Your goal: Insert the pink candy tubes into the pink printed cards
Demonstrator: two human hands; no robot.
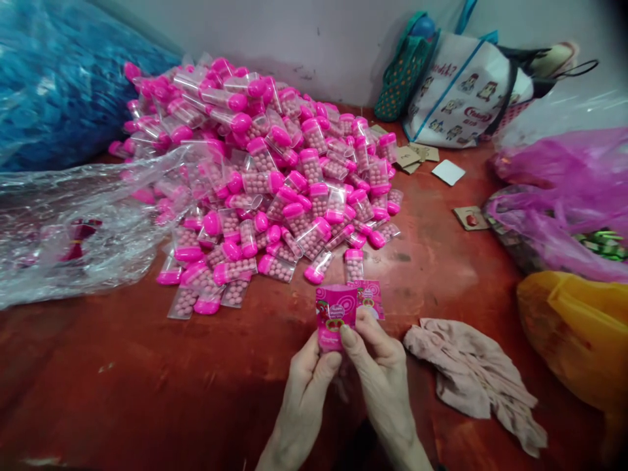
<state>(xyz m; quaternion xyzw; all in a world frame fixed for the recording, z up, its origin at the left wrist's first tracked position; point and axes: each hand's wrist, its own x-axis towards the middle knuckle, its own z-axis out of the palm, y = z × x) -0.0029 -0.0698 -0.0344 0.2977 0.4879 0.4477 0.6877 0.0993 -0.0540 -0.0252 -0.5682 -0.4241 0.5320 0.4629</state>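
My left hand (307, 376) and my right hand (380, 363) meet low in the middle of the view, both pinched on small pink printed labels. The nearer pink label (334, 315) is held between both thumbs; a second one (370, 296) shows just behind it, at my right fingers. Right above them lies a big heap of clear candy tubes with pink caps (275, 176), filled with small pink balls, spread over the red-brown table (147, 366).
Crumpled clear plastic (73, 222) lies at left, under a blue bag (53, 78). A beige cloth (473, 373) rests right of my hands. Pink (564, 190) and yellow (579, 327) bags sit at right, tote bags (461, 85) at the back, card pieces (449, 171) nearby.
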